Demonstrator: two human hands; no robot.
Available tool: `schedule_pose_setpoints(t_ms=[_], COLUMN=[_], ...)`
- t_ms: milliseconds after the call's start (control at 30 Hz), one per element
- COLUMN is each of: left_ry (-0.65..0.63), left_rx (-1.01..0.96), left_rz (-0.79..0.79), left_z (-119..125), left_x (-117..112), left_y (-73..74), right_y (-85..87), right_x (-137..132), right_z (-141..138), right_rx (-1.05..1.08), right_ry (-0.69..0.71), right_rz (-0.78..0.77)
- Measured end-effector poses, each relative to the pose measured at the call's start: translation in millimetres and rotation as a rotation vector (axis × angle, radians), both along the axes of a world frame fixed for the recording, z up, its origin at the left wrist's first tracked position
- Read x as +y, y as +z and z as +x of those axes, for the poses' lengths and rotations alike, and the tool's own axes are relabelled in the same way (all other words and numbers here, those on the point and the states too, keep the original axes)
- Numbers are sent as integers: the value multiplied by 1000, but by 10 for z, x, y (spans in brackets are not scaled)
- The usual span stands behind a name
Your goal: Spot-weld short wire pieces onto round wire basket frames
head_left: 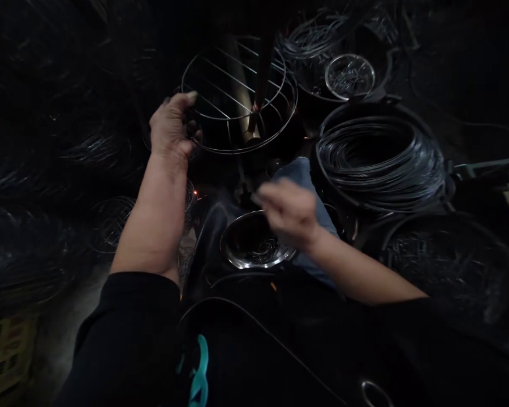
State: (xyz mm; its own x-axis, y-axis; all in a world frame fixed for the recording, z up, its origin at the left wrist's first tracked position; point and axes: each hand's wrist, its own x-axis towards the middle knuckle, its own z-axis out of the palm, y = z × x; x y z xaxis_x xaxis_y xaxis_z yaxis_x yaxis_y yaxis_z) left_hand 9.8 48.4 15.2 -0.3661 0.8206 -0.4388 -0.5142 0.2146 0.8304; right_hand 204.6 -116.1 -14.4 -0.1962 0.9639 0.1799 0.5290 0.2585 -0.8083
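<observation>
Seemingly the step in hand is seating the round wire basket [220, 68] around the upright rod [261, 68] that runs through its middle. The left hand [169, 127], arm stretched forward, has its grip clenched on the basket's near-left rim and holds it raised above the steel bowl [237, 261]. The right hand [289, 210] is blurred, wrist bent over the bowl and blue cloth [299, 169], so its grip cannot be told; the next move calls for a steady rim.
</observation>
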Motion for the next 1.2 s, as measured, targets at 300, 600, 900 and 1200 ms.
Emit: schedule_pose_setpoints(t_ms=[300, 600, 900, 1200], left_ry=[-72, 26, 44, 63], left_rx=[69, 64, 33, 3], left_rz=[37, 90, 130, 154], left_z=[-89, -57, 158, 161], left_x=[70, -137, -340, -315], left_y=[-7, 26, 43, 42], right_y=[-515, 79, 374, 55], right_x=[-589, 42, 798, 800], right_z=[-151, 160, -141, -237], right_rx=[-748, -51, -63, 367], right_ry=[576, 221, -305, -432], right_rz=[-446, -180, 223, 101])
